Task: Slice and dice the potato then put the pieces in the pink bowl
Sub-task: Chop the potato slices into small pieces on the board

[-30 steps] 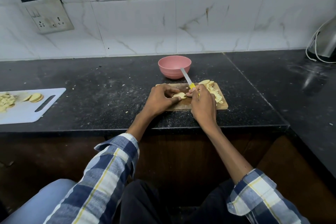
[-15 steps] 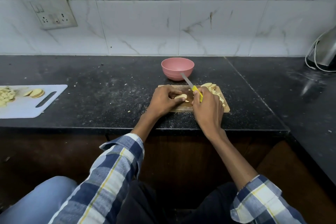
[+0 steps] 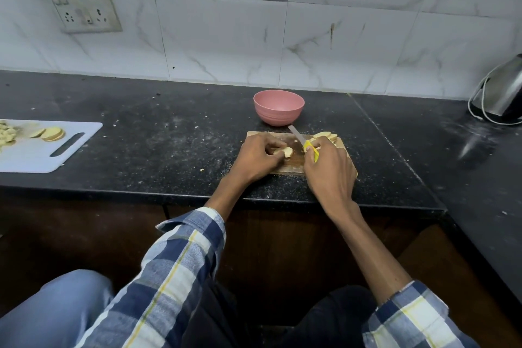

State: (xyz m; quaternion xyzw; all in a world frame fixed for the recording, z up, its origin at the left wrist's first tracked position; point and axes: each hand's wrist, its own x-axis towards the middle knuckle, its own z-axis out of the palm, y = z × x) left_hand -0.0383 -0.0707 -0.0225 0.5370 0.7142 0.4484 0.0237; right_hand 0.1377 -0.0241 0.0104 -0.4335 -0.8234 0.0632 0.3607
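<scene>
A small wooden cutting board (image 3: 291, 167) lies on the black counter, just in front of the pink bowl (image 3: 278, 107). My left hand (image 3: 258, 157) pinches a pale potato slice (image 3: 284, 152) flat on the board. My right hand (image 3: 329, 171) grips a yellow-handled knife (image 3: 302, 143), whose blade points up and left toward the bowl, right of the slice. More potato slices (image 3: 327, 136) and diced bits sit at the board's far right, partly hidden by my right hand. What is inside the bowl is not visible.
A white plastic cutting board (image 3: 42, 155) with potato slices (image 3: 50, 133) and diced pieces lies at the far left. A steel kettle (image 3: 502, 96) with a white cord stands at the back right. A wall socket (image 3: 80, 5) is on the tiles. Crumbs dot the counter.
The view has tilted down a little, so the board sits lower in frame. My hands stay on the board; the knife has shifted slightly beside the held slice.
</scene>
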